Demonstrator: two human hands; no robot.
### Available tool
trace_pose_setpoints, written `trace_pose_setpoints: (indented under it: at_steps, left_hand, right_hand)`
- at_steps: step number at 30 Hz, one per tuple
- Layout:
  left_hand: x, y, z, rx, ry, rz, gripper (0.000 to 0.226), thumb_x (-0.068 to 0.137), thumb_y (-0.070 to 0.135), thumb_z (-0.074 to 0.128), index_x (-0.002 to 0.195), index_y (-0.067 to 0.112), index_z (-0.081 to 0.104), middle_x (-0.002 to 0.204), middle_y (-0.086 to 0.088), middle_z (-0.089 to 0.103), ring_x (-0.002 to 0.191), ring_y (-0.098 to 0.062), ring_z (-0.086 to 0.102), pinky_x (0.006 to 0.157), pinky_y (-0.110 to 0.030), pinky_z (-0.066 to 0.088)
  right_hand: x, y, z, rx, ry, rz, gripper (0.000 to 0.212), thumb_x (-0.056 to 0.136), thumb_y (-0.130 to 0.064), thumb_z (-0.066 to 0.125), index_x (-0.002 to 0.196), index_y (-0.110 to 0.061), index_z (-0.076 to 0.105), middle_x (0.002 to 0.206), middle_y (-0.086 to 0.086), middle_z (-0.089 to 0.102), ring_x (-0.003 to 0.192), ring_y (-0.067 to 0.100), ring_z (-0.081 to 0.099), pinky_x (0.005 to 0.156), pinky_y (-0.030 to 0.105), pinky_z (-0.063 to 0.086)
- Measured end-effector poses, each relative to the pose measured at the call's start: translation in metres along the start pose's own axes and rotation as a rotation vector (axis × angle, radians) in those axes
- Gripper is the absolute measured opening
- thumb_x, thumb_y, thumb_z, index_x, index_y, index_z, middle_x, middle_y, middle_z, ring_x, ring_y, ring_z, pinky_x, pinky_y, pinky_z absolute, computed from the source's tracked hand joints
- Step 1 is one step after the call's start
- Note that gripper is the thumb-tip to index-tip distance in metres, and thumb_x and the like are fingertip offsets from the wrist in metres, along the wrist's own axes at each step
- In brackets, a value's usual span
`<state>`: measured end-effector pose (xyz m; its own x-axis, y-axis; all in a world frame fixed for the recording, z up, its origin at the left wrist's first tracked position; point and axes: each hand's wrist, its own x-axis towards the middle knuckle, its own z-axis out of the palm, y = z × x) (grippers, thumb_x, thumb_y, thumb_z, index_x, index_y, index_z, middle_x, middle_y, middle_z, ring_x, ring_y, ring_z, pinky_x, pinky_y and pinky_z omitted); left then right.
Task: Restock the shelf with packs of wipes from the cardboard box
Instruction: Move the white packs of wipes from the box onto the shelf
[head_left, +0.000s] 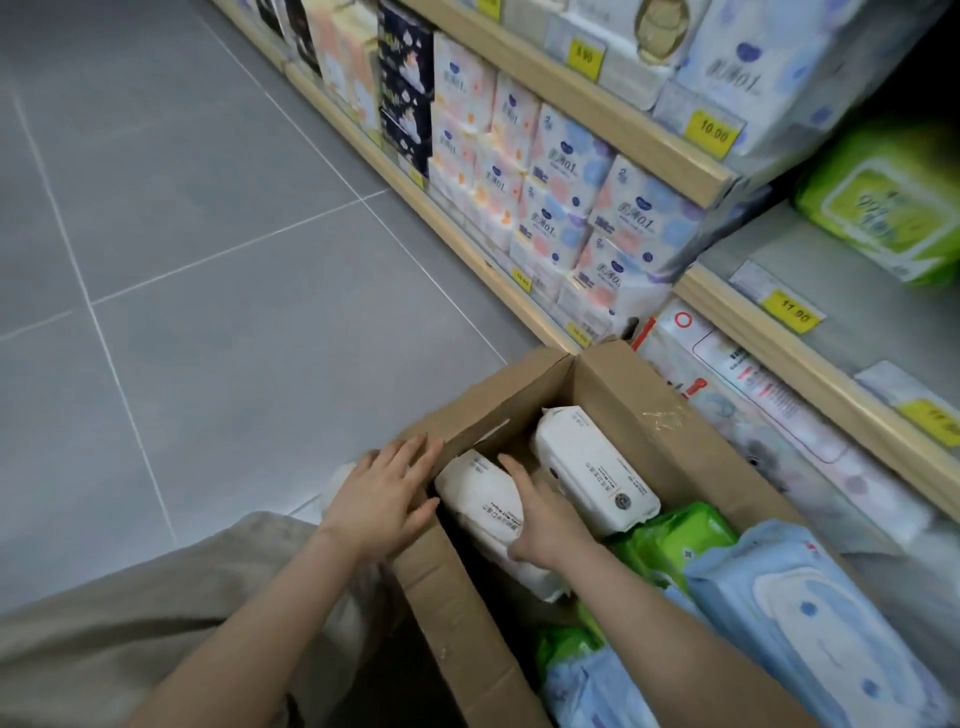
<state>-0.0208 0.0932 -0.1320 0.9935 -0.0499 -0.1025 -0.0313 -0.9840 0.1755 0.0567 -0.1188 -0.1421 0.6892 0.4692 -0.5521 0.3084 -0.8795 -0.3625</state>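
An open cardboard box (613, 395) stands on the floor against the shelf. Inside lie two white packs of wipes: one (480, 493) at the near left, another (592, 467) to its right. Green packs (670, 540) and light blue packs (810, 618) fill the box's right side. My left hand (384, 499) rests flat with spread fingers on the box's left flap. My right hand (540, 514) lies inside the box, against the right side of the near white pack, fingers curled along it. The shelf (800, 358) to the right holds a green pack of wipes (883, 208).
Wooden-edged shelves run along the right, packed with tissue packs (566, 171) and yellow price tags (711, 132). Grey tiled floor (182, 234) stretches to the left. My beige-clothed leg (156, 613) is at the bottom left beside the box.
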Motion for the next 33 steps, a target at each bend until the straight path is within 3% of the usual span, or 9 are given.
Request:
trace_pose_setpoints:
  at_steps: [2,7,11,16,19,23,25,30,33]
  left_hand:
    - [0.008,0.010,-0.012,0.044,-0.032,0.050,0.079,0.078,0.065,0.039,0.139,0.015,0.039,0.135,-0.007,0.052,0.116,-0.025,0.054,0.093,-0.041,0.046]
    - [0.028,0.051,-0.044,-0.024,-0.099,0.161,0.108,0.070,0.069,0.059,0.149,0.018,0.004,0.156,-0.002,0.014,0.141,-0.019,0.016,0.114,-0.033,0.011]
    - [0.037,0.063,-0.081,0.068,-0.022,0.252,0.107,0.057,0.075,0.061,0.141,0.018,0.028,0.142,-0.002,0.038,0.135,-0.020,0.029,0.115,-0.047,-0.001]
    - [0.030,0.065,-0.110,0.071,0.040,0.275,0.081,0.053,0.066,0.068,0.117,0.022,0.044,0.111,0.002,0.053,0.107,-0.018,0.047,0.112,-0.044,0.021]
    - [0.024,0.050,-0.105,0.060,0.138,0.269,0.073,0.047,0.068,0.063,0.103,0.023,0.048,0.094,0.005,0.054,0.088,-0.016,0.052,0.095,-0.032,0.036]
    - [0.020,0.023,-0.095,0.062,0.131,0.114,0.070,0.040,0.070,0.058,0.090,0.021,0.050,0.081,0.005,0.052,0.073,-0.019,0.054,0.071,-0.026,0.028]
    - [0.023,0.008,-0.085,0.072,0.126,0.026,0.070,0.040,0.072,0.057,0.087,0.020,0.050,0.080,0.004,0.053,0.072,-0.021,0.054,0.068,-0.029,0.026]
    - [0.035,-0.015,-0.074,-0.008,0.125,-0.174,0.081,0.037,0.065,0.053,0.102,0.016,0.050,0.095,0.000,0.054,0.090,-0.025,0.052,0.078,-0.033,0.033]
    - [0.045,-0.016,-0.072,0.024,0.118,-0.169,0.082,0.039,0.066,0.054,0.102,0.015,0.050,0.097,-0.002,0.056,0.092,-0.027,0.052,0.080,-0.037,0.036]
  right_hand:
    - [-0.015,-0.002,-0.029,-0.003,0.013,-0.062,0.112,0.067,-0.019,0.075,0.145,-0.041,-0.002,0.138,0.010,0.038,0.114,0.034,0.050,0.092,0.044,0.046]
    - [-0.058,-0.010,-0.082,0.068,0.118,-0.160,0.110,0.066,-0.016,0.074,0.144,-0.041,0.002,0.128,0.004,0.050,0.103,0.025,0.055,0.085,0.038,0.049]
    - [-0.081,-0.021,-0.104,0.110,0.183,-0.225,0.112,0.063,-0.018,0.076,0.143,-0.042,0.002,0.112,-0.002,0.057,0.096,0.019,0.056,0.084,0.039,0.051]
    - [-0.095,-0.034,-0.116,0.102,0.227,-0.321,0.106,0.066,-0.019,0.078,0.145,-0.035,0.008,0.126,-0.003,0.052,0.109,0.017,0.052,0.090,0.035,0.048]
    - [-0.091,-0.034,-0.111,0.093,0.294,-0.388,0.090,0.069,-0.030,0.077,0.142,-0.029,0.024,0.135,-0.007,0.045,0.119,0.012,0.043,0.097,0.027,0.039]
    - [-0.074,-0.017,-0.101,0.240,0.325,-0.327,0.070,0.076,-0.059,0.064,0.136,-0.031,0.039,0.136,-0.015,0.043,0.122,0.003,0.040,0.105,0.029,0.037]
    - [-0.058,0.002,-0.095,0.302,0.332,-0.241,0.077,0.073,-0.075,0.049,0.136,-0.032,0.041,0.140,-0.013,0.043,0.126,0.005,0.040,0.107,0.029,0.034]
    - [-0.006,0.050,-0.069,0.190,0.264,-0.072,0.061,0.087,-0.040,0.062,0.140,-0.019,0.040,0.145,0.000,0.039,0.131,0.016,0.038,0.105,0.027,0.032]
    - [0.024,0.069,-0.053,0.049,0.205,0.034,0.066,0.086,-0.037,0.063,0.142,-0.016,0.035,0.145,0.008,0.036,0.130,0.024,0.036,0.105,0.031,0.030]
